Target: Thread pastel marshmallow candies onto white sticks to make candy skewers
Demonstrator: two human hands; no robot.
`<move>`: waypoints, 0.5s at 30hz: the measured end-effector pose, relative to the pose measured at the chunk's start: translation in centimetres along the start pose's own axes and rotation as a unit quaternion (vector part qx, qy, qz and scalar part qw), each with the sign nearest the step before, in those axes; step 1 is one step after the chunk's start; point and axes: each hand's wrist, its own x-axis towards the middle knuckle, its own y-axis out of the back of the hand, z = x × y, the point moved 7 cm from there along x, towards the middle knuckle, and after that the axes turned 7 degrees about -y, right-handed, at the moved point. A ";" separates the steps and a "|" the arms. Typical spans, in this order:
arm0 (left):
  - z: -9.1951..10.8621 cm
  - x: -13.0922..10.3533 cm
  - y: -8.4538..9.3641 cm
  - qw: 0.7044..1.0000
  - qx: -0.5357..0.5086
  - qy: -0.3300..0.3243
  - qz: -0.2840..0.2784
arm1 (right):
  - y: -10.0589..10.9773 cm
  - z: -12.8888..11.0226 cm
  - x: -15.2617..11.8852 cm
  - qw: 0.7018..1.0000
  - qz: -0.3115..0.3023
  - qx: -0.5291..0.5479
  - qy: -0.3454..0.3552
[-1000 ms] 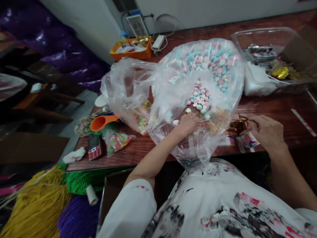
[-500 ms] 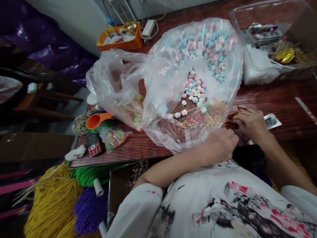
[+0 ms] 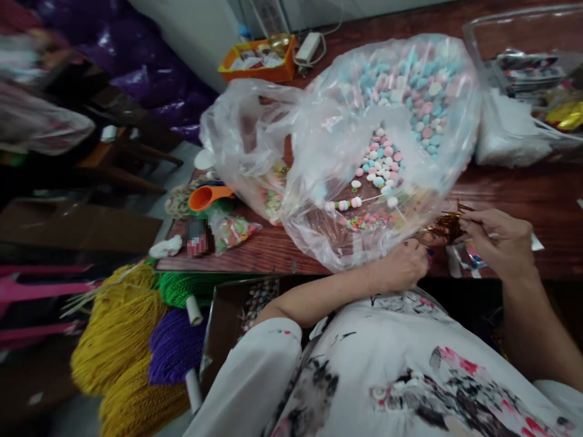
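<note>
Standing by a pale wall (image 3: pixel 195 42), the reddish-brown table (image 3: pixel 505 189) bears pastel beads (image 3: pixel 382 156).

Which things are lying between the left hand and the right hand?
In the head view, shiny copper-coloured strips and a small printed packet lie between the left hand and the right hand.

Pastel pink, blue and white beads (image 3: pixel 387 162) and metallic gold strips (image 3: pixel 445 224) colour a reddish-brown, wood-grained table (image 3: pixel 255 256); a white garment (image 3: pixel 396 346) bears a pink-and-black floral print; a scoop (image 3: pixel 206 198) shows bright orange.
</note>
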 end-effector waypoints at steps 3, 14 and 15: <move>1.2 -0.4 0.3 0.999 0.002 -0.033 -0.005 | -2.1 -2.9 2.2 0.996 -0.049 0.051 0.054; -2.1 -1.3 -0.9 0.997 0.072 -0.017 -0.003 | -18.8 -9.8 10.8 0.925 -0.248 -0.232 0.170; -2.4 -1.6 -0.8 0.998 0.067 -0.006 0.011 | -19.5 -9.7 11.0 0.925 -0.254 -0.229 0.168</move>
